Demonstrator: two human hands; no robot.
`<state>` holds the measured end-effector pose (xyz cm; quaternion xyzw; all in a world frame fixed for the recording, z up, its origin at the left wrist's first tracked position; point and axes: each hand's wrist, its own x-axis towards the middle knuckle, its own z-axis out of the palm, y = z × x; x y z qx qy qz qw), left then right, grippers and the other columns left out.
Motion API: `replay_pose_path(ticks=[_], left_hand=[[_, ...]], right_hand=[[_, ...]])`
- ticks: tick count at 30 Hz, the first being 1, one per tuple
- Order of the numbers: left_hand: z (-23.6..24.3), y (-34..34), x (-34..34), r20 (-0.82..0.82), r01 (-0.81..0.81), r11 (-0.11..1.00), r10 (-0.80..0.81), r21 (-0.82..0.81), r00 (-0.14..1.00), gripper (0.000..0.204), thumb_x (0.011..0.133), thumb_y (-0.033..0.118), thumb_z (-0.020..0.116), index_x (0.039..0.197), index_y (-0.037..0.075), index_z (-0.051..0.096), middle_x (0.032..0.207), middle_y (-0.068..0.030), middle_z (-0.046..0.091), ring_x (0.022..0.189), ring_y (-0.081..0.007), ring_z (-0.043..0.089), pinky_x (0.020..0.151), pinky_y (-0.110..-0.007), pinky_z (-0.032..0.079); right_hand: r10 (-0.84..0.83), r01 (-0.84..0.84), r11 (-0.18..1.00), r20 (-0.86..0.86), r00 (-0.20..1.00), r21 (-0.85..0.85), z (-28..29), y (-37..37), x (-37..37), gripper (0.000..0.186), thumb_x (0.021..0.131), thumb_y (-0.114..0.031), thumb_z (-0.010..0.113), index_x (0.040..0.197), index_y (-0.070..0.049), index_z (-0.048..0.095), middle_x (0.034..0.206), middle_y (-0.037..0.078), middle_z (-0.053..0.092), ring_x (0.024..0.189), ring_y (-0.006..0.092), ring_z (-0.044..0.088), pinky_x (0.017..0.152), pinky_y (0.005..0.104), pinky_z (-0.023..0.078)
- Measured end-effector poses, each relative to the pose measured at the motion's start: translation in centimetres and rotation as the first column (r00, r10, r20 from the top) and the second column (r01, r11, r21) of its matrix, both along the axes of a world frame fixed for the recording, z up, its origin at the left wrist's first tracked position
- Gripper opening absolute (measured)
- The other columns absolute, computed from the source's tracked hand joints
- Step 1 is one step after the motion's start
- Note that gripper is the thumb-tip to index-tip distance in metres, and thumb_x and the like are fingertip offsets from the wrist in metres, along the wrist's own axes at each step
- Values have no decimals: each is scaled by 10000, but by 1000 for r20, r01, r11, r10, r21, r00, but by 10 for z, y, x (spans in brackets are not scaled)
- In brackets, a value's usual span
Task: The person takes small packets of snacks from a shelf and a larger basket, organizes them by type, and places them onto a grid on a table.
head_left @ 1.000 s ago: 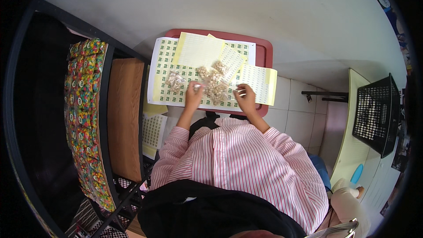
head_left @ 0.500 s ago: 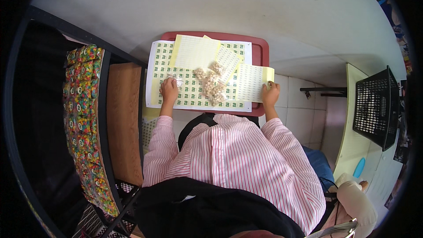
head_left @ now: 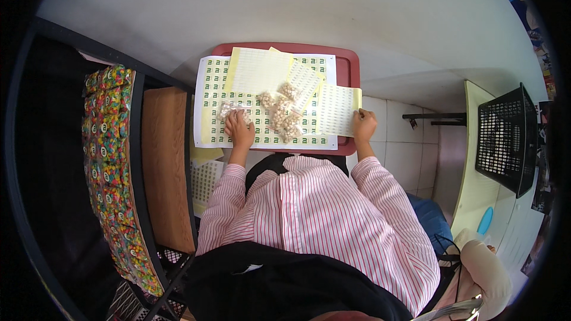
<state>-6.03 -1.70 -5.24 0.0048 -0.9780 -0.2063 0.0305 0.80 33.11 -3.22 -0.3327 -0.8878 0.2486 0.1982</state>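
Observation:
A red tray (head_left: 349, 65) lies ahead of me with a large sticker sheet (head_left: 209, 92) of green labels spread over it. Several small clear bags of pale beads (head_left: 282, 112) are piled in the middle of the sheet. My left hand (head_left: 239, 130) rests on one such bag (head_left: 229, 110) at the sheet's left part. My right hand (head_left: 363, 125) pinches the edge of a yellowish backing sheet (head_left: 337, 109) at the tray's right side. Two more yellowish sheets (head_left: 259, 70) lie over the top of the sticker sheet.
A black rack at the left carries a wooden shelf (head_left: 163, 160) and a long strip of colourful packets (head_left: 110, 172). Another sticker sheet (head_left: 205, 181) lies below the tray. A black mesh basket (head_left: 502, 137) stands on a pale table at the right.
My hands moved apart from the bead pile: the left went to a bag at the left, the right went to the backing sheet at the tray's right edge.

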Motion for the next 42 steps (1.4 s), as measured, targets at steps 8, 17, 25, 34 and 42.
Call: replay_pose_path(ticks=[8, 17, 25, 34, 42], left_hand=[[4, -12, -8, 24, -55, 998, 55, 12, 998, 516, 664, 106, 606, 1140, 121, 408, 1212, -120, 328, 1175, -288, 243, 944, -440, 188], [18, 20, 15, -94, -41, 980, 61, 197, 994, 692, 668, 176, 640, 1244, 73, 270, 1306, -163, 172, 1199, -353, 159, 942, -486, 140], [19, 27, 29, -24, 29, 970, -24, 240, 999, 688, 677, 191, 638, 1239, 88, 255, 1294, -153, 172, 1183, -368, 173, 927, -518, 143], [16, 24, 34, 47, -18, 957, 5, 289, 999, 651, 676, 175, 626, 1219, 63, 286, 1288, -153, 199, 1169, -354, 194, 933, -489, 155], [18, 15, 38, -6, 21, 955, -20, 295, 1000, 674, 661, 169, 627, 1221, 48, 274, 1291, -160, 201, 1172, -352, 195, 932, -485, 151]], right_hand=[[-22, 22, 1000, 8, 1000, 20, -7, 4, -1, 186, 675, -124, 614, 821, -9, 629, 814, 114, 579, 724, 263, 570, 678, 339, 458], [-12, 8, 998, 65, 998, 60, -8, 4, -2, 176, 676, -138, 605, 803, -19, 630, 812, 110, 579, 706, 276, 573, 650, 351, 462], [0, -13, 990, 95, 995, 141, -3, 3, -3, 125, 675, -131, 595, 733, -24, 622, 744, 100, 573, 647, 270, 559, 597, 358, 452], [14, -31, 991, 129, 992, 128, -6, 6, -6, 127, 670, -133, 582, 729, -26, 613, 761, 109, 569, 680, 284, 566, 619, 369, 457], [-6, 1, 992, 45, 999, 127, -9, 6, -5, 106, 645, -120, 595, 700, -32, 617, 711, 107, 572, 629, 273, 561, 579, 355, 454]])
